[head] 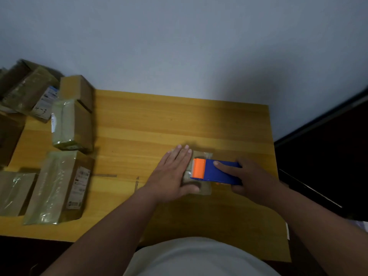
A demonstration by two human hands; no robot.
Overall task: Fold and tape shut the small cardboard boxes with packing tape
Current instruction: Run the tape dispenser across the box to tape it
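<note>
Left hand: left hand lies flat with straight fingers, pressing down on the small cardboard box to pin it.
Right hand: right hand is wrapped round the blue body of the tape dispenser, index finger stretched along its top.
Dispenser position: its orange head sits on top of the box, just beside the left fingers, blade end pointing left.
Box location: on the yellow wooden counter, right of centre, close to the person's body; mostly hidden under hand and dispenser.
Step in hand: judging by the glossy film already showing on the box top, a strip of tape is being laid across the closed flaps.
Next move: probably run the dispenser on across the top and over the edge, then tilt it so the blade cuts the tape, with the left hand keeping the light box from sliding; the flat fingers sit near the blade, so they should stay clear of its path.
Count, box in work: one.
Count, dispensers: one.
Count, taped boxes at left: about five or six in the stack of taped boxes along the counter's left edge; the far ones are blurred, so the tally is uncertain.
Count, hands: two, both busy.
</note>
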